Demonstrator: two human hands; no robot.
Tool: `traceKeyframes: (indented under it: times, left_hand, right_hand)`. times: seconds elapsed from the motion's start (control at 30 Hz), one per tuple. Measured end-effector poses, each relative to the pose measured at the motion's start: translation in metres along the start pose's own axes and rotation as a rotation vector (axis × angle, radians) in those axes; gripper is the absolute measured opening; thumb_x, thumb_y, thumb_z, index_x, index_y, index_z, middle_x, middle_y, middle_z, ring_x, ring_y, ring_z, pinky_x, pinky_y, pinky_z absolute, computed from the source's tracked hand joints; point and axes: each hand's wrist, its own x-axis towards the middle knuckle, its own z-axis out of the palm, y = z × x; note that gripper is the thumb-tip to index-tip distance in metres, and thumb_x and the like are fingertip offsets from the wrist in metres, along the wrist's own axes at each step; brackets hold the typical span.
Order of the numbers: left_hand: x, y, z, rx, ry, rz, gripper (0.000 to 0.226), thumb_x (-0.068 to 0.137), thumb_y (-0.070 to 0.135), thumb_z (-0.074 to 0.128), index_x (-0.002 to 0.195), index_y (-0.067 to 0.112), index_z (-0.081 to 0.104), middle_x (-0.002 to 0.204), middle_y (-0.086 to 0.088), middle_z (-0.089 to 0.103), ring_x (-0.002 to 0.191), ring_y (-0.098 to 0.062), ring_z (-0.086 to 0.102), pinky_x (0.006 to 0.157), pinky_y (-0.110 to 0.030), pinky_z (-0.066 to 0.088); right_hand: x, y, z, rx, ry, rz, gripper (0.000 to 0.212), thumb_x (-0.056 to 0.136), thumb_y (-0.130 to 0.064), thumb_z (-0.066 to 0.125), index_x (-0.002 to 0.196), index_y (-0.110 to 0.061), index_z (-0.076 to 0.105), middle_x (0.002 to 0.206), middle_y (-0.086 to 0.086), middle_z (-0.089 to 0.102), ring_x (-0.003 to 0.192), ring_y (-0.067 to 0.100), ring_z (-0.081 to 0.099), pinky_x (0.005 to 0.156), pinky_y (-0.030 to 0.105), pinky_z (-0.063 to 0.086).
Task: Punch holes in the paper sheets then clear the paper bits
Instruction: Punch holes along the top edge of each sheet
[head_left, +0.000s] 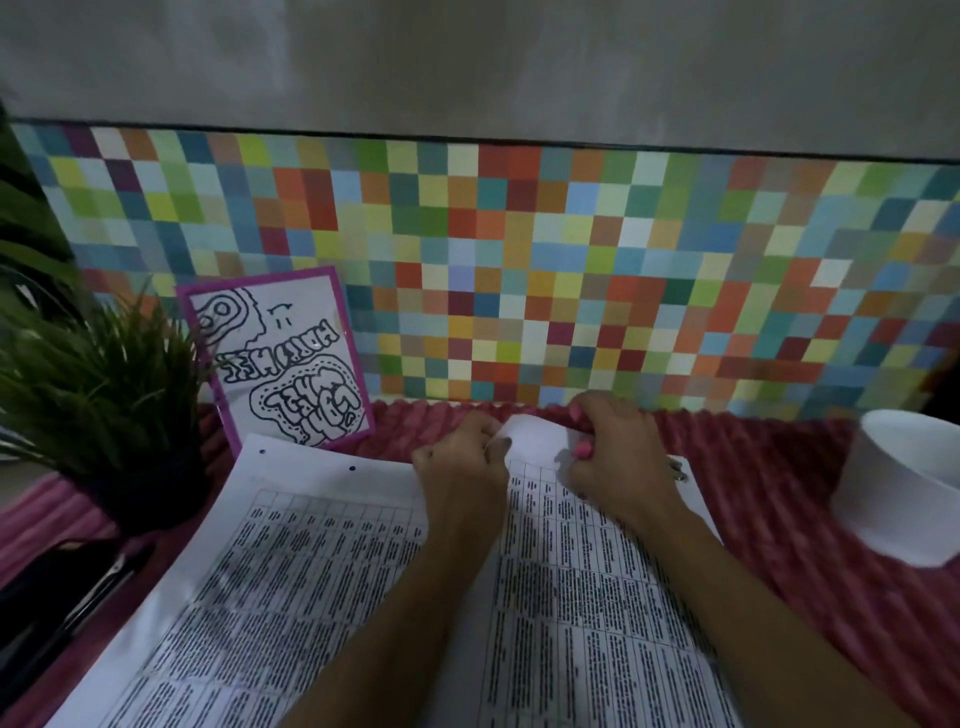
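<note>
Printed paper sheets (332, 582) covered in table text lie spread over a pink ribbed cloth (810, 519). Two punched holes show along the top edge at the left. At the far edge of the sheets my left hand (465, 462) and my right hand (618, 457) pinch a small blank white piece of paper (535, 439) between them, slightly lifted and curled. The hole punch is partly hidden under my right hand; only a bit of metal shows at its right side.
A white paper bowl (914, 483) stands at the right. A potted green plant (104, 395) stands at the left, a purple-framed drawing (283, 358) leans on the chequered wall, and a dark case with a pen (67, 597) lies at the lower left.
</note>
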Motion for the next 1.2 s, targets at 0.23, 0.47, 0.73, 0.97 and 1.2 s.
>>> traceKeyframes:
  times: [0.23, 0.47, 0.73, 0.97, 1.2]
  left_hand:
    - [0.006, -0.020, 0.009, -0.279, -0.052, 0.015, 0.022, 0.088, 0.032, 0.054, 0.093, 0.014, 0.066, 0.070, 0.006, 0.062, 0.066, -0.019, 0.057, 0.070, -0.049, 0.051]
    - [0.006, -0.026, 0.013, -0.428, -0.064, 0.012, 0.018, 0.092, 0.028, 0.054, 0.081, 0.016, 0.062, 0.061, -0.005, 0.056, 0.055, -0.029, 0.047, 0.053, -0.055, 0.045]
    - [0.009, -0.032, 0.018, -0.404, -0.049, -0.019, 0.020, 0.090, 0.032, 0.056, 0.082, 0.016, 0.064, 0.060, -0.004, 0.058, 0.054, -0.024, 0.046, 0.054, -0.053, 0.047]
    - [0.007, -0.031, 0.017, -0.393, -0.047, 0.024, 0.023, 0.092, 0.032, 0.054, 0.081, 0.015, 0.064, 0.060, -0.003, 0.056, 0.053, -0.021, 0.044, 0.054, -0.050, 0.045]
    - [0.006, -0.029, 0.016, -0.406, -0.047, 0.046, 0.021, 0.093, 0.030, 0.054, 0.084, 0.015, 0.066, 0.056, 0.000, 0.052, 0.050, -0.016, 0.040, 0.047, -0.046, 0.040]
  right_hand:
    - [0.050, -0.057, -0.057, 1.017, 0.424, 0.154, 0.011, 0.090, -0.005, 0.062, 0.087, -0.010, 0.053, 0.070, 0.003, 0.054, 0.052, 0.008, 0.052, 0.046, 0.021, 0.042]
    - [0.080, -0.066, -0.018, 1.499, 0.334, 0.331, 0.037, 0.091, -0.048, 0.055, 0.075, -0.014, 0.058, 0.061, 0.007, 0.056, 0.046, 0.020, 0.048, 0.046, 0.027, 0.043]
    - [0.080, -0.061, -0.007, 1.557, 0.451, 0.227, 0.040, 0.089, -0.051, 0.053, 0.081, -0.013, 0.058, 0.066, 0.012, 0.057, 0.052, 0.022, 0.051, 0.052, 0.030, 0.046]
    - [0.081, -0.061, -0.008, 1.582, 0.399, 0.242, 0.038, 0.090, -0.046, 0.051, 0.076, -0.012, 0.060, 0.061, 0.011, 0.058, 0.047, 0.022, 0.050, 0.050, 0.030, 0.044]
    - [0.081, -0.061, -0.006, 1.574, 0.312, 0.214, 0.034, 0.093, -0.038, 0.048, 0.079, -0.010, 0.061, 0.063, 0.011, 0.059, 0.049, 0.022, 0.052, 0.051, 0.030, 0.046]
